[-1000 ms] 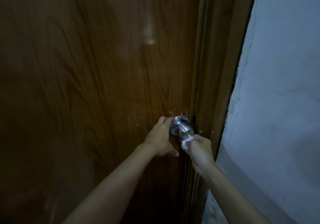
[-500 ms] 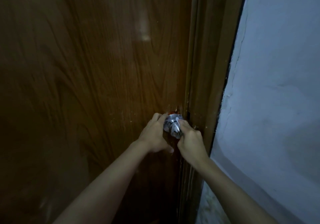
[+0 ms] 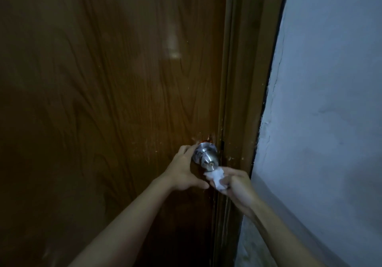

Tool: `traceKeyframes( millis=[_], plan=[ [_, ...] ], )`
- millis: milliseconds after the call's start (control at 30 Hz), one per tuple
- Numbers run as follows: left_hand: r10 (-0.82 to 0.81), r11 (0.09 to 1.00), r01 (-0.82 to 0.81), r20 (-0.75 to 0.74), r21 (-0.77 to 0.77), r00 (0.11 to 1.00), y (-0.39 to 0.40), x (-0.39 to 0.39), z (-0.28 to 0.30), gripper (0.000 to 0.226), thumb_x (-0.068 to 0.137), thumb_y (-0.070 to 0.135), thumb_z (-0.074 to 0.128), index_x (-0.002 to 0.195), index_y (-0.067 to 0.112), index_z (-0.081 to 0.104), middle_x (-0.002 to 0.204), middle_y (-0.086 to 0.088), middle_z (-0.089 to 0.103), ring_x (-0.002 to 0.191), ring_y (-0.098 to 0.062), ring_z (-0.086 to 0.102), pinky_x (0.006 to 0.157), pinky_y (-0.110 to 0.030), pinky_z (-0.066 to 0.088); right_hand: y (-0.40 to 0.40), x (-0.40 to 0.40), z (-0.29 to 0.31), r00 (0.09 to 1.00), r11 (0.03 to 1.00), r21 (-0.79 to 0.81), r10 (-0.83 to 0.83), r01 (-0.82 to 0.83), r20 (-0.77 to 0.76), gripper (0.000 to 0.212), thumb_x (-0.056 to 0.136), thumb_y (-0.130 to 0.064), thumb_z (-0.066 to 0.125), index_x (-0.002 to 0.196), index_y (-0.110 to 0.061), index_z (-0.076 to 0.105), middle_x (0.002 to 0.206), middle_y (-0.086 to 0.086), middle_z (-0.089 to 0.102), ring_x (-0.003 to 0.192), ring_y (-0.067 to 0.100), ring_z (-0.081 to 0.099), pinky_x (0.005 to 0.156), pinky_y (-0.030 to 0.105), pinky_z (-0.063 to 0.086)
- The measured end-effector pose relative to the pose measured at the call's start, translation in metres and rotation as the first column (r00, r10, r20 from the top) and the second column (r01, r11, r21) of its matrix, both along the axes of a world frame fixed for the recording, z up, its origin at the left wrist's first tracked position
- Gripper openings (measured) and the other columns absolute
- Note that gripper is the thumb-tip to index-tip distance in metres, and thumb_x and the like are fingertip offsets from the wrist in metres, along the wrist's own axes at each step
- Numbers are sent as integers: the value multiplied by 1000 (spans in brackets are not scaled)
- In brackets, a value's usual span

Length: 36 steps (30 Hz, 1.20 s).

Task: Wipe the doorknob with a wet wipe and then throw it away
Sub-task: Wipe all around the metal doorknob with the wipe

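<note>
A round silver doorknob [image 3: 207,157] with a keyhole in its face sticks out of the brown wooden door [image 3: 107,101] near its right edge. My left hand [image 3: 183,170] rests against the door just left of the knob, fingertips touching the knob's base plate. My right hand [image 3: 237,184] is below and right of the knob, fingers closed around a crumpled white wet wipe [image 3: 216,177]. The wipe's top edge sits right under the knob's front face.
The brown door frame [image 3: 246,80] runs down beside the knob. A pale blue-grey plastered wall [image 3: 330,101] with a cracked edge fills the right side. The scene is dim.
Half a second ago my right hand covered the knob with the wipe. It has since dropped down and to the right, so the knob is bare again. My left hand stayed put.
</note>
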<state>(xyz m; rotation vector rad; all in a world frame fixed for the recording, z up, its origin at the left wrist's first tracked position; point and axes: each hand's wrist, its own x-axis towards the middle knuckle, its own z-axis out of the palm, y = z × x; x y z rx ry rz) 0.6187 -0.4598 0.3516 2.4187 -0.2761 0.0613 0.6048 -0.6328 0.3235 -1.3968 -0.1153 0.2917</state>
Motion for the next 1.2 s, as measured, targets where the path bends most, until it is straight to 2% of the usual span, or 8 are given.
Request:
traceKeyframes(
  millis=[100,300,500,633,733,867,1067,1200],
  plan=[
    [-50,998,52,55,-29,997,5,-10,-6,101,61,31,84,143,27,25,143,6,27,132,-12,28,106,-27,31,-7,0,-2,997,990,128,65,-58,-46,44,81,14,40,119,-2,54,116,22,62,103,30,65,87,38,54],
    [118,983,-19,555,-180,823,-6,-34,-24,32,79,35,66,108,24,59,107,13,54,102,3,51,80,-7,41,1,-4,12,989,996,24,86,-90,120,25,86,0,50,107,-6,61,112,15,63,100,26,64,83,36,54],
    [111,983,4,622,-181,775,-11,-34,-30,26,83,15,66,109,16,66,105,13,58,101,16,52,83,-2,43,9,-7,13,977,987,15,157,-161,144,27,90,-10,46,107,-12,67,114,9,66,106,24,62,81,34,53],
    [250,954,-69,650,-290,718,-7,-22,-29,27,80,9,68,107,11,68,103,9,62,99,20,52,82,1,42,7,-4,18,930,973,-108,-157,203,332,28,88,-3,49,85,-19,71,86,3,73,81,16,66,62,22,50],
    [261,950,-67,653,-306,711,-12,-10,-22,28,81,9,68,109,9,67,105,7,64,99,17,54,83,1,41,10,6,16,832,883,-214,-277,418,481,32,86,5,47,94,-21,65,89,-10,65,87,5,60,78,23,50],
    [112,987,-17,615,-158,781,-28,4,-24,29,87,13,61,116,11,64,119,-3,66,109,2,53,93,-3,39,17,19,8,884,915,-272,-159,299,439,47,84,11,46,122,-16,49,109,-8,54,108,7,51,94,24,42],
    [-268,936,34,646,350,715,-32,25,-31,33,78,14,69,111,15,67,116,-2,69,111,-15,63,94,-29,48,14,30,-6,915,937,-246,-143,248,377,44,81,15,46,107,-20,43,99,-11,59,98,4,58,69,13,50],
    [-287,930,60,614,363,735,-25,29,-29,32,86,17,59,118,12,61,125,-5,64,118,-17,58,97,-34,50,12,32,-7,932,953,-222,-120,204,341,56,78,23,42,113,-20,36,109,-5,56,107,11,55,83,18,48]
  ],
)
